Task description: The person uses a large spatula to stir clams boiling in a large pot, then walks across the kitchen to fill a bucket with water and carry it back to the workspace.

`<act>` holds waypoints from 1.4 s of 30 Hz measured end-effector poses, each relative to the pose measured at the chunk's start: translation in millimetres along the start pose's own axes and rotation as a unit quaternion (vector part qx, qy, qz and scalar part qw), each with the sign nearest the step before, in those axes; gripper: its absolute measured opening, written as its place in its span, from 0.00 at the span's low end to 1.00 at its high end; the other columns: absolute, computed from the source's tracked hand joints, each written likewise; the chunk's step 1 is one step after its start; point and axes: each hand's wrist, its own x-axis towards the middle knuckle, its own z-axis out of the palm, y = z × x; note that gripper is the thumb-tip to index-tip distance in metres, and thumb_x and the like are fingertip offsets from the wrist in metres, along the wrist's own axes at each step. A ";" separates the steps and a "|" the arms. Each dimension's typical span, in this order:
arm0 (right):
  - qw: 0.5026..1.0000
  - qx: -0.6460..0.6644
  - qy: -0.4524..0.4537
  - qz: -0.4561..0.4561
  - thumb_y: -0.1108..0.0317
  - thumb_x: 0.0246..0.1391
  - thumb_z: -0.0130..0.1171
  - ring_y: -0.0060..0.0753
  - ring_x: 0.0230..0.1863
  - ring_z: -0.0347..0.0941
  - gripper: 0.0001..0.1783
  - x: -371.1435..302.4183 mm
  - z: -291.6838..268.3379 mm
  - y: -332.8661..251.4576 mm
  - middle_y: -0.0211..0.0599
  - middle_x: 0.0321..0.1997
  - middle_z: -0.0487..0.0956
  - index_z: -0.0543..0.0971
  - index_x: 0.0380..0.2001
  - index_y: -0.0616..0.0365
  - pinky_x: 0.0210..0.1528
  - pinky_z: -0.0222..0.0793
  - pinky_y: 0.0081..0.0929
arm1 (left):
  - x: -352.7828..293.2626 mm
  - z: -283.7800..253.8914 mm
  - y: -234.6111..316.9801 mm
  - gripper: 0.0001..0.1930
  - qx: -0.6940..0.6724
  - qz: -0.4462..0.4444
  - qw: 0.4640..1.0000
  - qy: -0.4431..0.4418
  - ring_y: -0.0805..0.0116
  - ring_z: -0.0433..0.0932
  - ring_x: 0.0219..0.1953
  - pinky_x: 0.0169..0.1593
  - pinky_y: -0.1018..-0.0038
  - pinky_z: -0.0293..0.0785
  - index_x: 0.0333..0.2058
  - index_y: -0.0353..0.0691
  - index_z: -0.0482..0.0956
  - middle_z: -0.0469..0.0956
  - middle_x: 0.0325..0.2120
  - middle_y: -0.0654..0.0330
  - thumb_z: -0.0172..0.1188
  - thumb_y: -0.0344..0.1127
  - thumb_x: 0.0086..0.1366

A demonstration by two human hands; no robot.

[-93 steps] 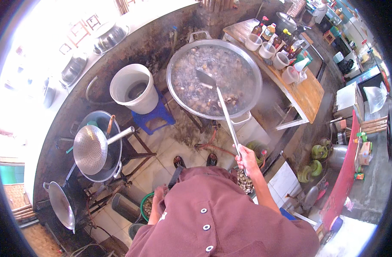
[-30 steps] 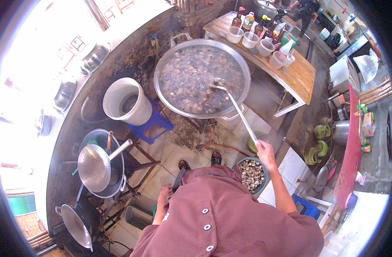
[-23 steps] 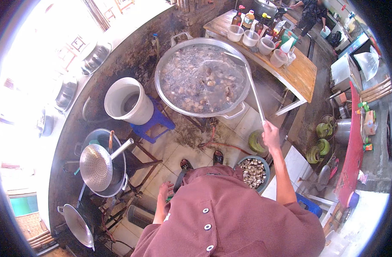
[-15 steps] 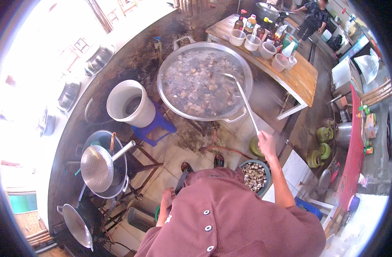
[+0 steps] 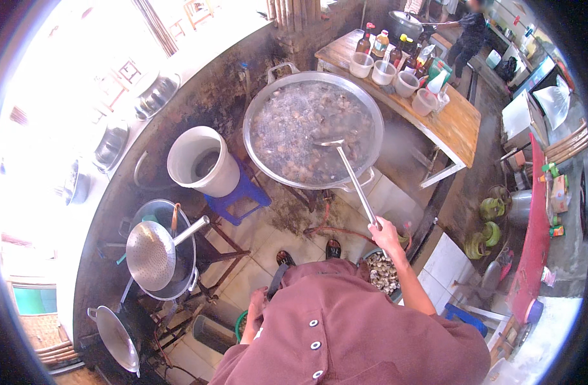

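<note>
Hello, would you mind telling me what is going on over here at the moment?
A person in a maroon shirt stands over a big steaming pan of dark pieces in liquid. The right hand grips the end of a long ladle, whose bowl sits in the pan. The left hand is low at the person's side by a green tub; what it holds is unclear. A bowl of shells sits below the right arm, and a white bucket stands left of the pan.

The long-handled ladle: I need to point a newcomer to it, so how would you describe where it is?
Find the huge round steaming pan beside the wooden table. The ladle dips into its far side, its thin metal handle slanting back to the right hand. Unlike the perforated skimmer, it is held.
</note>
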 end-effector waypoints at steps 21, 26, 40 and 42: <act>0.925 0.165 -0.012 0.342 0.51 0.62 0.50 0.33 0.14 0.73 0.24 -15.2 18.6 218.8 0.42 0.25 0.77 0.75 0.38 0.66 0.15 0.71 0.27 | -25.5 3.3 52.4 0.26 0.095 0.040 0.994 -0.035 0.61 0.70 0.45 0.44 0.65 0.70 0.60 0.40 0.66 0.74 0.51 0.56 0.45 0.47 0.67; 0.902 0.146 -0.083 0.396 0.55 0.56 0.55 0.40 0.22 0.77 0.20 -56.1 83.3 251.7 0.43 0.24 0.77 0.76 0.32 0.67 0.19 0.74 0.38 | -26.1 -1.4 63.0 0.26 0.126 0.064 0.987 -0.083 0.63 0.71 0.44 0.43 0.66 0.69 0.59 0.41 0.66 0.74 0.49 0.58 0.46 0.47 0.67; 0.938 0.051 -0.204 0.276 0.59 0.54 0.53 0.47 0.26 0.80 0.16 -46.3 139.8 296.9 0.50 0.28 0.80 0.80 0.30 0.62 0.25 0.75 0.42 | -28.6 -10.9 48.7 0.24 0.135 0.186 0.966 -0.118 0.64 0.71 0.43 0.43 0.65 0.71 0.57 0.41 0.68 0.74 0.47 0.59 0.48 0.46 0.66; 0.929 0.121 -0.159 0.311 0.60 0.54 0.54 0.42 0.22 0.78 0.14 -43.9 117.5 268.9 0.46 0.25 0.79 0.79 0.29 0.61 0.20 0.74 0.39 | -16.3 -12.3 45.4 0.24 0.113 0.163 0.970 -0.141 0.64 0.71 0.43 0.43 0.65 0.71 0.57 0.40 0.68 0.74 0.48 0.59 0.48 0.46 0.66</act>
